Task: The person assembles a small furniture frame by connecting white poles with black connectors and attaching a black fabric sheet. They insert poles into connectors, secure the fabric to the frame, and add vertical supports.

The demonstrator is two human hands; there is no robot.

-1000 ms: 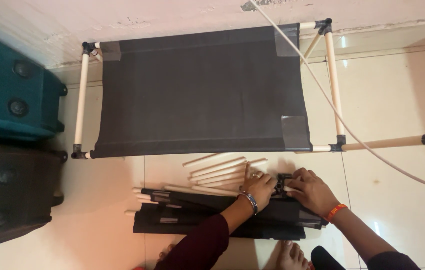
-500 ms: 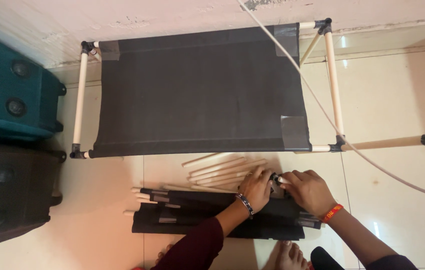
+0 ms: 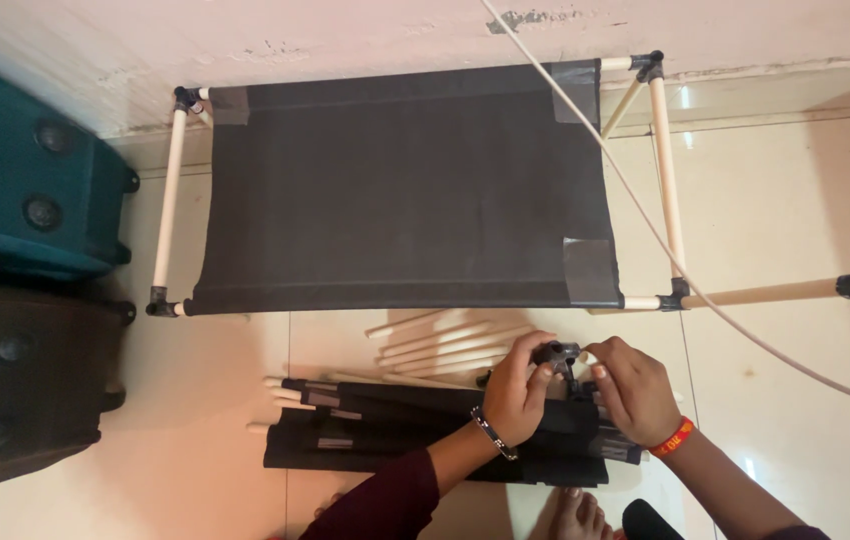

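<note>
Here the left hand [image 3: 517, 392] and the right hand [image 3: 635, 388] meet over a small black plastic corner connector [image 3: 557, 353], each closed on it with pinched fingertips, the left from the left side and the right from the right. The connector sits at the upper edge of a folded bundle of dark grey fabric panels with white rods [image 3: 415, 428] lying on the glossy cream tiled floor [image 3: 795, 400]. To my eye the work wants a steady grip from one hand while the other turns or presses, keeping the connector in line with whatever rod end it meets; which rod that is cannot be made out. Just beyond the hands lie several loose white rods [image 3: 445, 340], close enough to be nudged. Farther out stands an assembled frame of white tubes with a dark fabric shelf [image 3: 395, 190], and a pale cord [image 3: 645, 215] crosses over it, a likely snag. A teal suitcase [image 3: 25, 170] sits at the far left.
</note>
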